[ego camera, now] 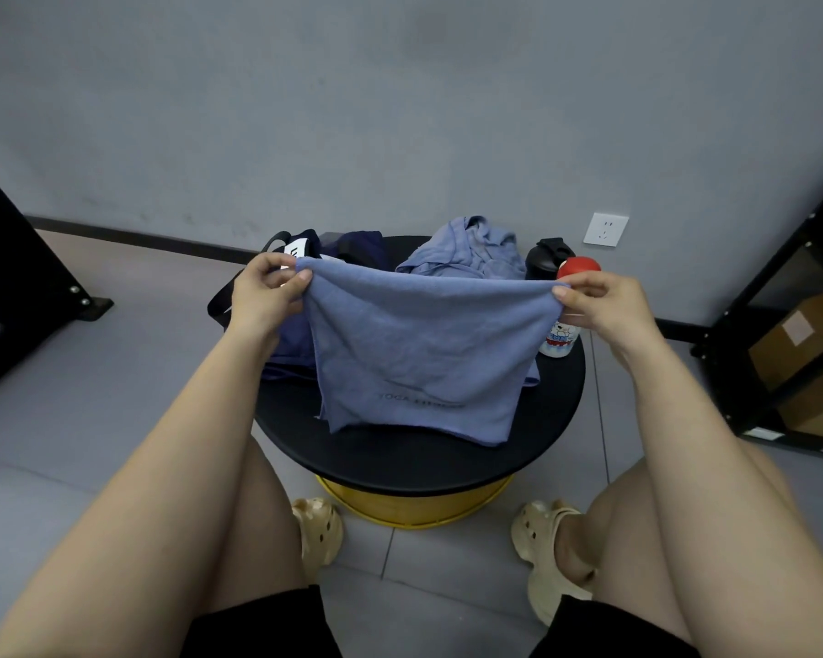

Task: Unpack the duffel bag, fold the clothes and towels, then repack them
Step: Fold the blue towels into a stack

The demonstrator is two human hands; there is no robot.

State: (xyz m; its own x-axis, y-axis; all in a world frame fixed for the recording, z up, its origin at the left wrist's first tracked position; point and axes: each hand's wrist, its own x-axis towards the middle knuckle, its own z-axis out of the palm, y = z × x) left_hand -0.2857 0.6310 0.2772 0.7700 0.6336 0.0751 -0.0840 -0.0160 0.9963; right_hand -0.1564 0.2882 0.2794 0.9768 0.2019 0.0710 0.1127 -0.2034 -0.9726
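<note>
A blue towel hangs spread out above the round black table, its lower edge near the tabletop. My left hand pinches its upper left corner. My right hand pinches its upper right corner. Behind the towel at the left lies the dark navy duffel bag with black straps, partly hidden. A crumpled blue garment lies at the back of the table.
A black bottle and a white bottle with a red cap stand at the table's right side. The table has a yellow base. A black shelf with cardboard boxes stands at the right, a black stand at the left.
</note>
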